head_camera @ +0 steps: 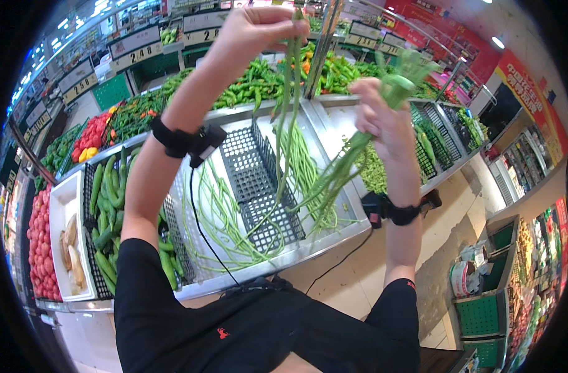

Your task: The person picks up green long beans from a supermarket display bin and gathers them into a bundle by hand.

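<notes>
My left hand (277,28), raised at the top centre, pinches a few long green beans (291,102) by their upper ends, and they hang straight down over a black perforated plastic divider (253,182). In my right hand (375,112) is a thick bundle of long beans (351,158), held upright and slightly blurred, with ends fanning out above the fist and tails trailing down left. Below, a loose spread of long beans (218,210) lies left of the divider on the metal display tray, and a denser pile of long beans (300,163) lies to its right.
Cucumbers (109,186) in a black crate and a white foam box (60,242) stand at left. Green peppers (256,81) are heaped behind. The stall's metal edge (312,256) runs before me. A metal post (322,51) rises between my hands. Small green vegetables (375,172) lie at right.
</notes>
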A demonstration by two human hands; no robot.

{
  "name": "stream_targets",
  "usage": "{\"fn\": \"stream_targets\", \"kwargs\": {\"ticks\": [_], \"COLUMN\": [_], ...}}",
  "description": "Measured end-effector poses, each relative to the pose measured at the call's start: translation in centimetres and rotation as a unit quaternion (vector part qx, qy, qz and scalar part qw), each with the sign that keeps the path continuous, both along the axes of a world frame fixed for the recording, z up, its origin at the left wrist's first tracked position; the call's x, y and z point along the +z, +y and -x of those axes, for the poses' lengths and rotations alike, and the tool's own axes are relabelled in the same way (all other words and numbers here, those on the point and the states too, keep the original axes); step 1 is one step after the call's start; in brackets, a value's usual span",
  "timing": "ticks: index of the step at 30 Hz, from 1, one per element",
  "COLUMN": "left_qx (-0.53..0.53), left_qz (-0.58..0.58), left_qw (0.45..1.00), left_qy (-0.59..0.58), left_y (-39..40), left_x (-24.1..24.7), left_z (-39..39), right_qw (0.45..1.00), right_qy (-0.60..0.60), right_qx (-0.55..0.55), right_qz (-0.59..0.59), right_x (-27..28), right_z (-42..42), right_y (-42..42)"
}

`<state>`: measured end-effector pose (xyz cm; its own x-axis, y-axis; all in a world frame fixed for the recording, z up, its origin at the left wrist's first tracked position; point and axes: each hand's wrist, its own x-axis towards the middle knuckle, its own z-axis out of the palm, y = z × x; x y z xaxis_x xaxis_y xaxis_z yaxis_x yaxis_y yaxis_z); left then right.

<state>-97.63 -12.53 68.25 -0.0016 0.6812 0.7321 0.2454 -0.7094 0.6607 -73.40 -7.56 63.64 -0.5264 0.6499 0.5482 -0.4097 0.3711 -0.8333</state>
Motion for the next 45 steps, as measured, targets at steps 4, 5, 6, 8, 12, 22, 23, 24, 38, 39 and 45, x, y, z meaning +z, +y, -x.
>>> {"fn": "stream_targets", "kwargs": {"ticks": [4, 5, 6, 8, 12, 22, 23, 24, 38, 39, 45], "left_qx": [-0.037, -0.030, -0.024, -0.003, -0.003, 0.010, 0.011, 0.012, -0.026, -0.032, 0.107], "left_qz": [0.026, 0.026, 0.026, 0.022, 0.019, 0.015, 0.015, 0.018, -0.012, -0.028, -0.184], "left_qw": [0.999, 0.999, 0.999, 1.000, 1.000, 0.998, 0.997, 0.997, 0.994, 0.994, 0.972], "left_qy": [-0.014, -0.013, -0.014, -0.013, -0.015, -0.063, -0.070, -0.077, -0.107, -0.103, 0.098], "left_y": [-0.4, -0.5, -0.7, -0.8, -0.9, -2.4, -2.5, -2.7, -3.3, -3.2, -3.8], "left_x": [-1.4, -1.4, -1.5, -1.6, -1.7, -2.4, -2.5, -2.6, -1.9, -2.1, -3.4], "left_z": [-1.7, -1.7, -1.7, -1.9, -1.8, -1.4, -1.4, -1.4, -2.3, -2.4, -2.5], "right_qw": [0.980, 0.976, 0.971, 0.966, 0.966, 0.984, 0.984, 0.985, 0.993, 0.996, 0.991], "right_qy": [-0.103, -0.094, -0.077, -0.099, -0.074, -0.090, -0.084, -0.080, -0.053, -0.035, 0.070], "right_qx": [-0.075, -0.083, -0.112, -0.144, -0.137, -0.050, -0.046, -0.041, 0.017, 0.019, 0.080], "right_qz": [-0.155, -0.179, -0.196, -0.193, -0.208, -0.146, -0.147, -0.146, -0.102, -0.086, -0.084], "right_x": [1.6, 1.5, 1.6, 1.5, 0.8, 0.5, 0.5, 0.3, 0.1, -0.1, -1.2], "right_z": [5.4, 6.6, 7.1, 7.3, 8.6, 10.5, 10.7, 10.8, 11.5, 11.6, 12.4], "right_y": [-0.8, -0.5, -0.7, -0.2, 0.4, -0.1, -0.2, -0.2, -1.4, -1.5, -0.8]}}
